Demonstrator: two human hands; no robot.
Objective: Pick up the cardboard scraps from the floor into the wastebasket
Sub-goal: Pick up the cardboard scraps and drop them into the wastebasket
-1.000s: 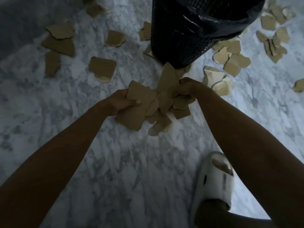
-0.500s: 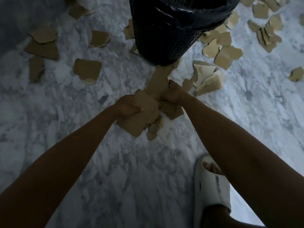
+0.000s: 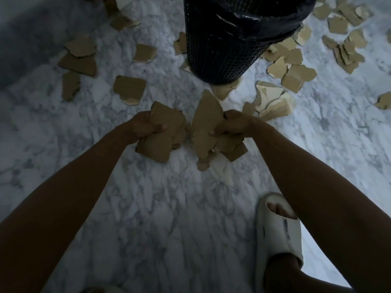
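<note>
Hands reach forward for me: left hand (image 3: 146, 127) grips cardboard scraps (image 3: 163, 136), right hand (image 3: 232, 125) grips more, just before the wastebasket (image 3: 222, 51).

A home interior, likely — marble-patterned floor (image 3: 169, 208), lined mesh wastebasket (image 3: 222, 49), white house slipper (image 3: 279, 235).

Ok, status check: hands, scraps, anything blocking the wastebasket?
Left hand gripping scraps. Right hand gripping another bunch. Wastebasket just ahead, path clear. Loose scraps on floor both sides.
</note>
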